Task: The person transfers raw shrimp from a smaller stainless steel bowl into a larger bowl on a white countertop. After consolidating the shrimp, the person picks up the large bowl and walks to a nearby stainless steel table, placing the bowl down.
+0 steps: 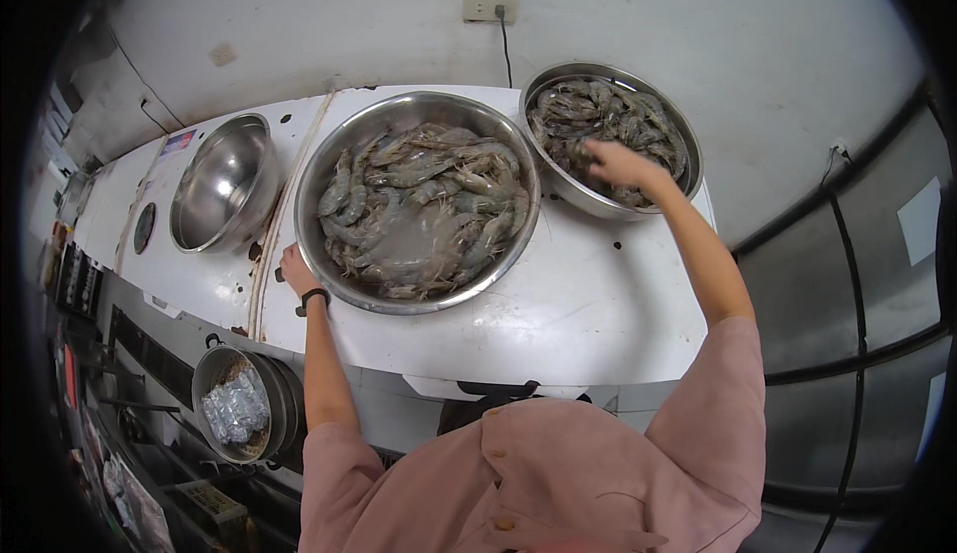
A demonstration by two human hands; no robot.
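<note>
A large metal bowl point(419, 306) full of raw grey shrimp point(429, 189) stands mid-table, with cloudy liquid among them. Against its lower left side is my left hand point(297, 270), closed at the bowl's edge with the fingertips partly hidden; a dark band circles the wrist. My right hand point(620, 166) reaches over a second metal bowl point(690, 169) at the back right, also holding raw shrimp point(653, 135). Its fingers are bent together at the shrimp, and the tips are hard to make out among them.
An empty metal bowl point(224, 189) stands on the white table point(558, 319), left of the large one. Below the left edge, a pot point(267, 423) holds a silvery wrapped bundle point(237, 406). A wall outlet point(488, 9) has a plugged-in cord. Metal doors point(812, 284) stand at the right.
</note>
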